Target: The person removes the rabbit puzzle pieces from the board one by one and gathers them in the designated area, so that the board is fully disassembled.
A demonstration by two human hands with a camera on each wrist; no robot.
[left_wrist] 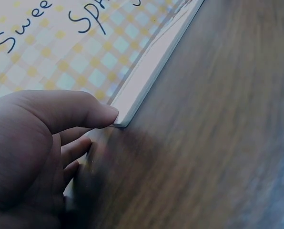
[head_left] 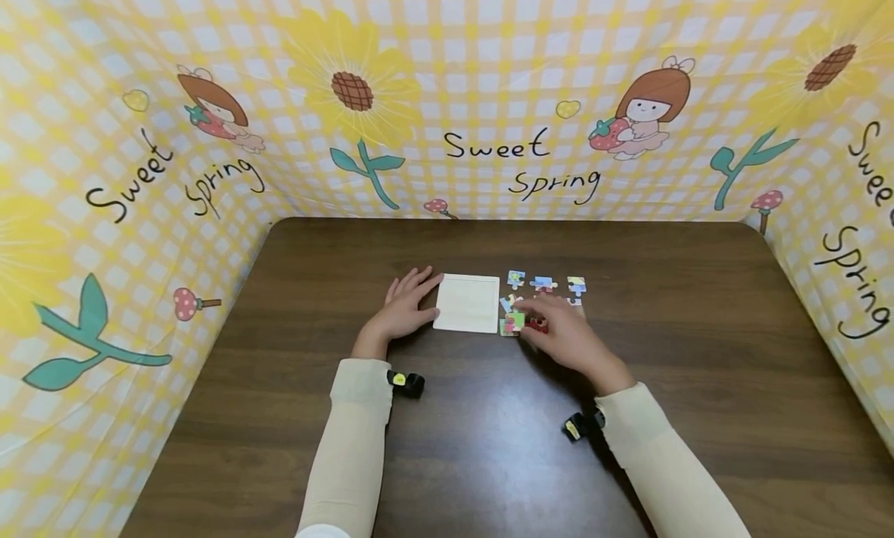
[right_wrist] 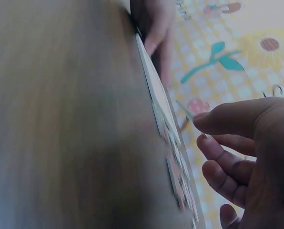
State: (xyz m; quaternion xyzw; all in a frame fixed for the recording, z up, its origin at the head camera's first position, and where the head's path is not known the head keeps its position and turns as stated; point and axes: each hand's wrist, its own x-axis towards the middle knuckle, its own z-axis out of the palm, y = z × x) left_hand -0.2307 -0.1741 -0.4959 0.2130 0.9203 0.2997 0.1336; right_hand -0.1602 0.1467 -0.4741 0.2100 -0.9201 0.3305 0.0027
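Note:
A white puzzle tray (head_left: pixel 466 303) lies flat on the table, with no pieces in it. My left hand (head_left: pixel 405 309) rests at its left edge, fingers spread and fairly straight, and in the left wrist view the thumb (left_wrist: pixel 101 114) touches a corner of the tray. Between thumb and forefinger my right hand (head_left: pixel 567 336) pinches a green puzzle piece (head_left: pixel 515 321), raised a little above the table right of the tray. Seen edge-on in the right wrist view, that piece (right_wrist: pixel 184 109) sticks out past the fingertips. Loose puzzle pieces (head_left: pixel 543 283) lie beyond and partly beneath this hand.
The dark wooden table (head_left: pixel 475 476) reaches around both forearms. A yellow checked cloth (head_left: pixel 489 80) with printed flowers and figures stands at the back and both sides. Each wrist wears a small black camera (head_left: pixel 407 383) on a strap.

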